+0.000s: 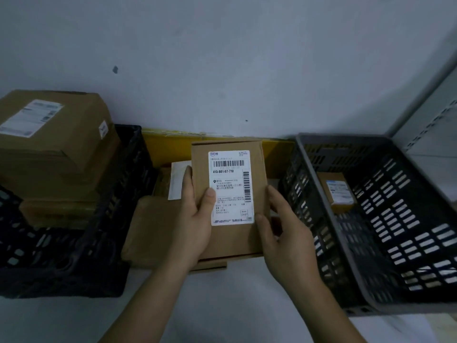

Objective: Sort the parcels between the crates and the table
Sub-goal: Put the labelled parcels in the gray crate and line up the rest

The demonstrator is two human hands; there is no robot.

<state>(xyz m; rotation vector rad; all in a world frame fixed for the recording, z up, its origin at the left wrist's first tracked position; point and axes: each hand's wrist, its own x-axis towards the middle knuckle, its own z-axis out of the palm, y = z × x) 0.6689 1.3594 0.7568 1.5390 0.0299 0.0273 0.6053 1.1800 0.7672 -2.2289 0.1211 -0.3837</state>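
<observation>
Both hands, the left hand (pixel 195 219) and the right hand (pixel 284 231), grip one brown parcel (pixel 230 194) above the table (pixel 222 305), while the black crate (pixel 74 243) holds big boxes, the grey crate (pixel 371 288) holds one small box (pixel 337 189), and more parcels wait underneath.

- The left hand (pixel 195 219) is showing no glove, and no ring can be seen on it.
- The right hand (pixel 286 233) is bare too.
- Both arms are showing up to the bottom edge of the picture with no sleeves on them.
- No watch or band is sitting on either wrist.
- The nails are looking short and plain.
</observation>
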